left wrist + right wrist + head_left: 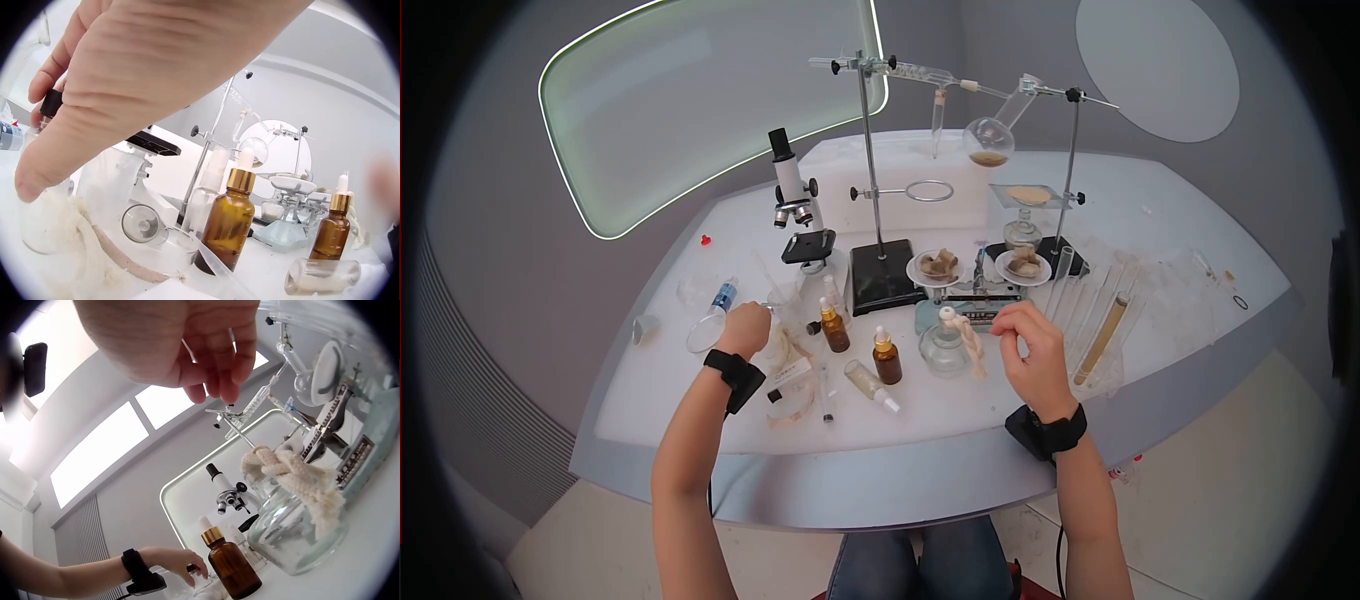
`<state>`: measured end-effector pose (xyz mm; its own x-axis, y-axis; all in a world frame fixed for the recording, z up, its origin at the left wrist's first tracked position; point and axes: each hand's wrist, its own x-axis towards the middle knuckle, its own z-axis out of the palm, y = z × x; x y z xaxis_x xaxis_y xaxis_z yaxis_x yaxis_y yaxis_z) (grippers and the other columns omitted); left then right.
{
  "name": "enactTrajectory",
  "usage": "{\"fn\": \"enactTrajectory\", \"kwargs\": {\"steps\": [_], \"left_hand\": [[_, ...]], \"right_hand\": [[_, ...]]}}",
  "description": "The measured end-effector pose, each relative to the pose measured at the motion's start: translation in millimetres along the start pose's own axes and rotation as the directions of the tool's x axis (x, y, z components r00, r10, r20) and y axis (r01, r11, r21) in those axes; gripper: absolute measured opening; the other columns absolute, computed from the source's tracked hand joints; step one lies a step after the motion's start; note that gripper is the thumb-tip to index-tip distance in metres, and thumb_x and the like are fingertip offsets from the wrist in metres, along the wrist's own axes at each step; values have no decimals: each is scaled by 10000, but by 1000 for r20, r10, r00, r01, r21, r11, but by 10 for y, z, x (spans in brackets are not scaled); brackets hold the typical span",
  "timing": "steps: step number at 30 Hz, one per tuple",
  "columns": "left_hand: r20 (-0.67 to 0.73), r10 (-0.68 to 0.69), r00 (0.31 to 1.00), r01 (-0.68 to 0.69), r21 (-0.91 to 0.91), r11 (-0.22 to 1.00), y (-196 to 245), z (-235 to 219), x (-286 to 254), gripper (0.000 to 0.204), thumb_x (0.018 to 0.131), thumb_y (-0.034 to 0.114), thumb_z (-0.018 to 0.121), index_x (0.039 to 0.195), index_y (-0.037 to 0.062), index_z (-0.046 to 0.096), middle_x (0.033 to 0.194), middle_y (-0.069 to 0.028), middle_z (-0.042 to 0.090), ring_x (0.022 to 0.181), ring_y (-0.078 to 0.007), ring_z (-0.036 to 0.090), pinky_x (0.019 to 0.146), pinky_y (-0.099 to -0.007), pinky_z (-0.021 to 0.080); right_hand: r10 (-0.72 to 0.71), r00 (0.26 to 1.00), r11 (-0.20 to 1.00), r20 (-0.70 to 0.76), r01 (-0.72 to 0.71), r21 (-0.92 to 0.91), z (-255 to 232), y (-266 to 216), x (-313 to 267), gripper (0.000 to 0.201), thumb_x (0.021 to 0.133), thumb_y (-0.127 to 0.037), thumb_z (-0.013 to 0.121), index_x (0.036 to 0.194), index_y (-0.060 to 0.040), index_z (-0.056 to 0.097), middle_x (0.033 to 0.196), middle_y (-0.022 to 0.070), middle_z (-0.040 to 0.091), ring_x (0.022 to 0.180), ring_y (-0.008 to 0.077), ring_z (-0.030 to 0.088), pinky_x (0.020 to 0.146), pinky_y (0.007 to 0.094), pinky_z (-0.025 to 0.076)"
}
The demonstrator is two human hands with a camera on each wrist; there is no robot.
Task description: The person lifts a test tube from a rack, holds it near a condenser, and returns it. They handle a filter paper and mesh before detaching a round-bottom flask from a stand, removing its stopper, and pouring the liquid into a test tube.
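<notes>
In the left wrist view, my left hand [750, 328] holds a clear glass bottle [40, 222] by its top, fingers and thumb around the black cap [52, 102]. The hand hides much of it from above. A brown dropper bottle [834, 328] stands to the right of this hand, and a second dropper bottle [886, 358] is farther right. My right hand [1032, 350] is raised with loosely bent fingers and nothing in them. Beside it sits a glass spirit lamp [941, 352], a thick braided wick [971, 343] hanging over its side.
A microscope [805, 215] and a stand's black base [886, 277] rise behind. Between them and the hands, a balance [940, 318] carries brown pieces on both pans. Several glass tubes [1100, 340] lie at right. A clear dropper bottle [868, 382] lies toward the front edge.
</notes>
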<state>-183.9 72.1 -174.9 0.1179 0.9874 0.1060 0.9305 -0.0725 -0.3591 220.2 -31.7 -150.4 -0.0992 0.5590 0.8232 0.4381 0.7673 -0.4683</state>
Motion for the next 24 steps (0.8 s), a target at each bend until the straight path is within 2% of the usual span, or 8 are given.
{"fn": "enactTrajectory", "kwargs": {"steps": [3,5,8,12,16,19,21,24], "left_hand": [[-59,14,998,-13,17,1000,67,-105,-66,289,475,77,730,753,94,655,836,-118,594,810,-280,575,695,-356,477],[-190,50,980,-40,56,998,224,-434,-264,155,654,80,620,798,27,645,818,-156,590,854,-273,561,725,-372,473],[-269,39,962,-42,-5,999,353,-670,-323,207,656,123,657,836,23,634,849,-157,575,876,-281,535,769,-381,450],[-233,106,967,-177,-307,935,481,-562,-131,221,697,165,654,855,11,635,820,-149,605,852,-294,551,760,-358,450],[-58,105,993,-118,-332,936,595,-394,-33,250,662,159,663,849,-4,636,799,-170,621,758,-308,594,692,-375,476],[-101,124,987,-149,-306,940,572,-154,71,171,623,139,688,699,-7,639,778,-193,603,751,-332,596,681,-397,482],[-99,137,986,-162,-320,934,591,-243,37,187,622,120,668,756,-6,633,776,-202,600,761,-341,592,680,-401,480],[-122,-32,992,-21,-414,910,581,-392,-54,352,635,99,617,973,14,565,795,-205,600,782,-356,587,684,-408,479]], "right_hand": [[-7,1000,1000,0,7,6,8,17,-5,90,721,87,467,760,23,518,788,107,535,635,224,540,544,269,428],[3,1000,1000,5,-3,4,-1,7,-3,91,721,87,467,760,22,518,789,106,535,637,223,541,543,268,428],[3,1000,1000,1,-3,5,2,20,1,92,723,87,467,761,22,519,791,105,537,641,223,543,541,267,427],[16,1000,1000,6,-16,13,8,-3,-3,89,725,85,468,759,22,519,795,107,540,648,226,546,542,268,427],[-5,1000,1000,-18,5,8,-5,31,-1,86,726,84,469,759,23,520,790,109,541,654,228,547,547,272,430],[-6,1000,1000,-8,6,0,-12,19,-1,82,727,83,469,757,25,520,784,110,542,661,232,551,556,277,434],[23,1000,1000,9,-23,10,-18,-2,1,80,728,81,469,754,26,521,782,111,542,666,234,552,561,276,438],[4,1000,1000,17,-4,-1,-17,16,-3,75,730,79,470,751,28,521,786,111,544,666,234,555,561,275,441]]}}
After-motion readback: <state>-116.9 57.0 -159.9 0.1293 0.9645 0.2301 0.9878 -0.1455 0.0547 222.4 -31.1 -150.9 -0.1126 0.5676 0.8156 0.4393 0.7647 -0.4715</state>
